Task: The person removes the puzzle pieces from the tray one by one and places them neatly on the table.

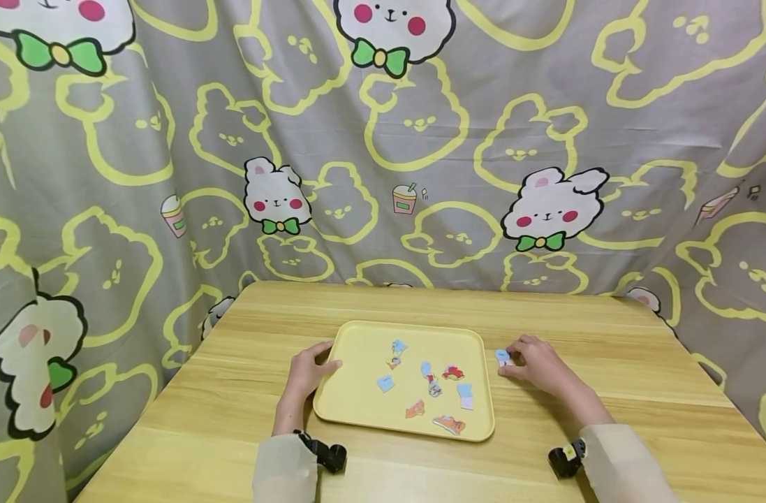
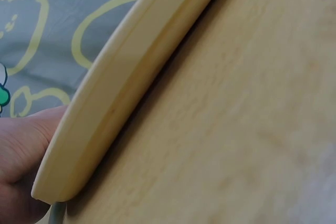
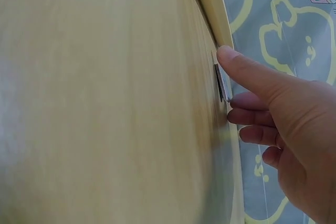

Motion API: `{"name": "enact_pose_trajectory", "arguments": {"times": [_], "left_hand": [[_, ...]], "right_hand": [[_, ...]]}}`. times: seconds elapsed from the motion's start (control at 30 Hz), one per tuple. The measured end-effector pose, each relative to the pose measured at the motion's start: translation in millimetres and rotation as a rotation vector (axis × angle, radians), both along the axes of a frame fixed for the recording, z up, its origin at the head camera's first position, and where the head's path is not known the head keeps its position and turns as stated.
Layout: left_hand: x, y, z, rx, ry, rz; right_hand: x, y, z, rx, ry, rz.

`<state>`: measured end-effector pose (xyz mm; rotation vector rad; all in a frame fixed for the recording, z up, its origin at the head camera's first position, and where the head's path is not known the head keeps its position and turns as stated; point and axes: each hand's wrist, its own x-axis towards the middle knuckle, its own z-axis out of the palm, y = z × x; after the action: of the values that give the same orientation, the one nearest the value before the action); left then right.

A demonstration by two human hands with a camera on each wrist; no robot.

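Observation:
A yellow tray (image 1: 357,398) lies on the wooden table. At its left rim the left hand (image 1: 307,374) grips the edge, thumb over the rim; in the left wrist view the hand (image 2: 23,156) is partly behind the tray's side (image 2: 100,93). Just right of the tray, the right hand (image 1: 536,362) pinches a small blue and pink piece (image 1: 502,357) between thumb and fingers. In the right wrist view that piece (image 3: 223,82) is seen edge-on at the fingertips of the right hand (image 3: 294,114), low over the table.
Several small flat pieces are scattered in the tray, among them a blue one (image 1: 385,383), a red one (image 1: 454,373), an orange one (image 1: 415,409) and an orange shoe-like one (image 1: 449,424). A patterned grey curtain (image 1: 383,147) hangs behind the wooden table (image 1: 584,314).

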<state>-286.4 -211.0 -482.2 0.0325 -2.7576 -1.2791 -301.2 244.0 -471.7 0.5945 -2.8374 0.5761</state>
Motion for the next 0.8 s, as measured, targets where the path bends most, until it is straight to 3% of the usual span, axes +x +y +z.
{"name": "enact_pose_trajectory", "arguments": {"times": [0.37,0.6,0.8], "left_hand": [[-0.1,-0.3,0.1,0.005,-0.004,0.006],[-0.6,-0.2,-0.2,0.002,-0.003,0.007],[-0.5,0.1,-0.1,0.004,0.003,0.006]], "right_hand": [[1.4,0,2.7,-0.031,-0.014,0.007],[3.6,-3,3.3,-0.108,-0.046,-0.010],[9.1,-11,5.5,-0.177,-0.039,0.034]]}}
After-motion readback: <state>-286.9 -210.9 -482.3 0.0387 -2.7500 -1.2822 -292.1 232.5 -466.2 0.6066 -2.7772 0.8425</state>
